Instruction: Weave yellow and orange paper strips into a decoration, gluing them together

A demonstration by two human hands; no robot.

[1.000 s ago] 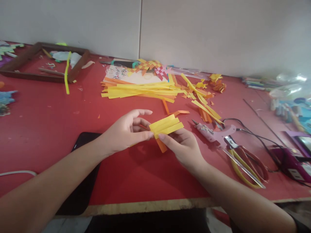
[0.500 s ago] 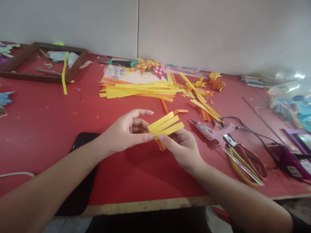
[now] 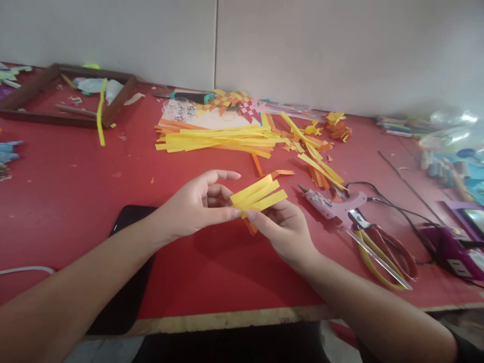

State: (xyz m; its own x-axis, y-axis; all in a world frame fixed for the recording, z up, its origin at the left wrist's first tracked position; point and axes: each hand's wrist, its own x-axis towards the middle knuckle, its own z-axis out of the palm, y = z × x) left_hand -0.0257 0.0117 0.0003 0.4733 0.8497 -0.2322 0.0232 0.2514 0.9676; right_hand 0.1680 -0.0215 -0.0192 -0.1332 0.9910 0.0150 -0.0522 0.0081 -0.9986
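Note:
Between my two hands, above the red table, is a small bundle of yellow and orange paper strips [image 3: 257, 194]. My left hand [image 3: 202, 201] pinches its left lower end with the thumb, the index finger stretched out above. From the right, my right hand [image 3: 285, 227] grips the same bundle, thumb tip close to the left thumb. Yellow strips fan out to the upper right, and orange ends stick out below and behind. The fingers behind the paper are partly hidden. A pile of loose yellow strips [image 3: 219, 138] lies beyond my hands.
On the right lie a pink glue gun [image 3: 333, 206], scissors [image 3: 385, 252] and a purple power strip [image 3: 454, 252] with black cords. A black phone-like slab [image 3: 121, 287] lies under my left forearm. A brown wooden frame [image 3: 45, 118] and woven paper fish [image 3: 251, 108] are farther back.
Almost nothing differs. The whole view has shifted very slightly, while both hands keep the same hold on the paper strips.

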